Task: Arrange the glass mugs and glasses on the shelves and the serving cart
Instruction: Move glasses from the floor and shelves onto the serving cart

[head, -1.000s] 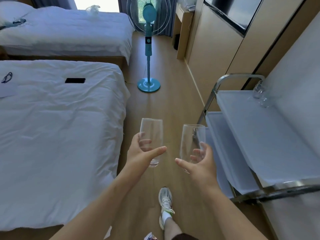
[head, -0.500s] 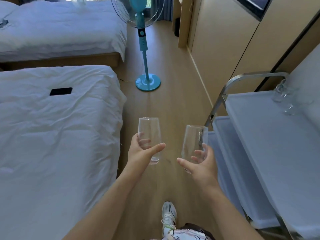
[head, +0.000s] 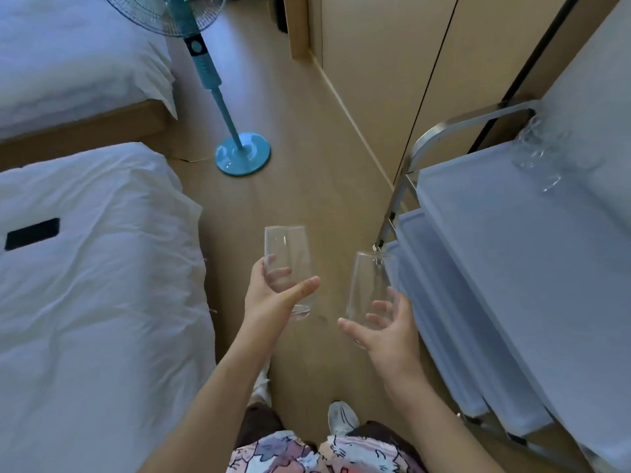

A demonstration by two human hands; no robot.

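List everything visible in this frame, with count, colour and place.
held glasses: 2, clear; one in the left hand, one in the right hand
cart: 1, white trays on a metal frame, right
glassware on cart: clear, far end of top tray; count unclear
beds: 2, white; near left, far left
phone: 1, black, on near bed
fan: 1, teal, standing on floor past the beds
floor: wood, centre
wall panels: tan, right of the floor
shoes: white, bottom centre
hands: left and right, each gripping a glass
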